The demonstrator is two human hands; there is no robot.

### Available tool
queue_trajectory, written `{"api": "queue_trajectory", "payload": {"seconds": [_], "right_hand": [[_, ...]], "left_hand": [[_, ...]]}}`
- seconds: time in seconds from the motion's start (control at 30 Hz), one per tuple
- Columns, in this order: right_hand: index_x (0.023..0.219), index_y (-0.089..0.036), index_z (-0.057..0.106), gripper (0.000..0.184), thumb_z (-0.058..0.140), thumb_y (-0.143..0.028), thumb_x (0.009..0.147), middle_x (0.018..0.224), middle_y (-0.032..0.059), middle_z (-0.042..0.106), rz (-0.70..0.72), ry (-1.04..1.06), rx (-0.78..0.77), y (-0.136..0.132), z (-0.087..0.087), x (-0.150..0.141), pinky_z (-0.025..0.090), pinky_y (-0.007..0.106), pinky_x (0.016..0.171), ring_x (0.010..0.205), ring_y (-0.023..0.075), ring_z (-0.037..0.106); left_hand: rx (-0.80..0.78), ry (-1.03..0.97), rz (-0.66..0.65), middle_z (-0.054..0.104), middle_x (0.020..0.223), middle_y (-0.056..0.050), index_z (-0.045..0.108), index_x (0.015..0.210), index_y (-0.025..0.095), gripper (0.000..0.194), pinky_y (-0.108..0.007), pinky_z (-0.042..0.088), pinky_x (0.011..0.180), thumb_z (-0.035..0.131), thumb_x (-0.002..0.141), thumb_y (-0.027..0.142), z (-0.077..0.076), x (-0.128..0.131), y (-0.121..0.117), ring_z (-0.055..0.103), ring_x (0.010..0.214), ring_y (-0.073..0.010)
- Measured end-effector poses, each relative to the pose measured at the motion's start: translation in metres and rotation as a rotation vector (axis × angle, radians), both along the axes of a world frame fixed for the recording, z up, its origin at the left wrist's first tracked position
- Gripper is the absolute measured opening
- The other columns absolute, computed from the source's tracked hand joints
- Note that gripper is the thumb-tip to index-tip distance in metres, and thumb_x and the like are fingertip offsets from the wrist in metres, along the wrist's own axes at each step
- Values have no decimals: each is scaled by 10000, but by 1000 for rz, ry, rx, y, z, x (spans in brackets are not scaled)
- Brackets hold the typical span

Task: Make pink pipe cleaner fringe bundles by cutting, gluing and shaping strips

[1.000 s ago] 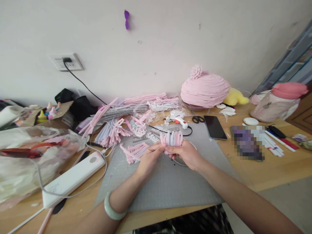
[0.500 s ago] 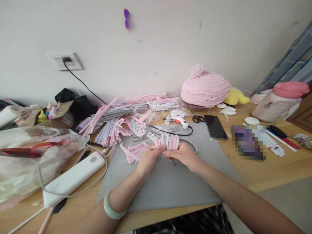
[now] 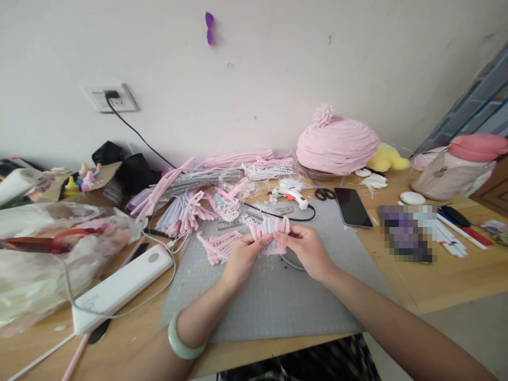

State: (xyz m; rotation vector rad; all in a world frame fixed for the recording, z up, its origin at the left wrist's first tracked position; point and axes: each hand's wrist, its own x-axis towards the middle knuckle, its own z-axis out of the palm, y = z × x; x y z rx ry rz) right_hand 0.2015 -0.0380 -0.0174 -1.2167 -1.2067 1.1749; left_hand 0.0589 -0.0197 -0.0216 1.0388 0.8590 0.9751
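My left hand (image 3: 243, 257) and my right hand (image 3: 305, 250) meet over the grey cutting mat (image 3: 273, 296), both pinched on a small fan of folded pink pipe-cleaner loops (image 3: 272, 230). The loops stand upright between my fingertips, the left thumb at their left end and the right fingers at their right end. A pale green bangle (image 3: 180, 338) sits on my left wrist. Just left of my hands lies a loose bundle of pink pipe-cleaner pieces (image 3: 216, 246).
A white glue gun (image 3: 294, 198), scissors (image 3: 324, 193) and a black phone (image 3: 352, 207) lie behind the mat. A pink coiled dome (image 3: 336, 145) stands at the back. A white power strip (image 3: 121, 288) and plastic bags (image 3: 47, 254) lie left. Pens (image 3: 460, 227) lie right.
My hands have turned and regripped the pink loops slightly, holding them a little lower and nearer to me than one second ago. Nothing else on the table has moved.
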Motion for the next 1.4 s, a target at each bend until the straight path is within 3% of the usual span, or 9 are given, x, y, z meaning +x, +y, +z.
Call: {"api": "queue_trajectory", "payload": {"seconds": [0.23,0.47,0.67,0.8,0.9,1.1,1.2,1.3,1.4], "right_hand": [[617,-165,655,209,673,-372,642,587,-14,578,-31,10,-45,1,-2,-1,378,255,585,590,132,498],[681,-150,684,232,715,-372,617,633,7,611,36,406,-141,5,4,0,432,254,604,585,98,528],[694,-149,681,198,727,-328,623,598,-5,612,21,396,-135,4,1,-1,438,237,581,552,83,535],[682,-150,675,182,712,-326,650,593,-5,612,66,378,-104,3,-4,-4,439,231,567,549,85,543],[671,-155,664,191,724,-332,633,584,-9,610,54,388,-114,2,-6,-7,441,236,559,535,88,542],[659,-155,628,235,733,-360,612,570,-19,588,36,414,-148,1,-7,-9,427,236,555,526,87,529],[742,-164,621,287,724,-398,611,620,-19,597,30,414,-160,3,-5,-10,432,241,573,557,95,536],[773,-174,619,314,729,-407,592,659,-19,608,80,304,-139,3,-3,-10,435,247,584,582,106,540],[653,-166,607,265,698,-412,622,570,-29,570,112,157,-93,4,-3,-8,426,252,575,542,106,517]], "left_hand": [[-43,-77,-48,679,676,-29,707,696,153,203,-286,418,737,711,632,346,1,1,1,586,686,-168],[-98,-181,55,638,671,-6,662,768,138,244,-218,413,596,710,639,340,3,1,4,541,615,-112],[-143,-169,-25,625,681,-4,646,784,128,232,-218,418,566,717,651,304,3,2,0,534,597,-100],[-193,-193,12,647,687,-17,663,749,113,210,-222,432,666,738,626,266,4,4,-1,568,664,-110],[-204,-189,24,645,661,-18,658,709,108,198,-226,430,649,742,616,261,4,4,-2,563,630,-109],[-166,-163,17,638,670,-16,647,693,114,181,-224,418,645,734,625,258,3,4,0,555,637,-111],[-104,-99,26,630,668,-9,647,710,123,198,-226,404,642,704,659,306,3,5,2,547,644,-116],[-33,-40,115,593,617,0,637,703,128,268,-230,379,593,678,668,390,3,5,2,514,603,-119],[-12,-23,146,560,585,-1,598,632,131,322,-224,350,541,662,666,445,3,5,2,457,553,-104]]}}
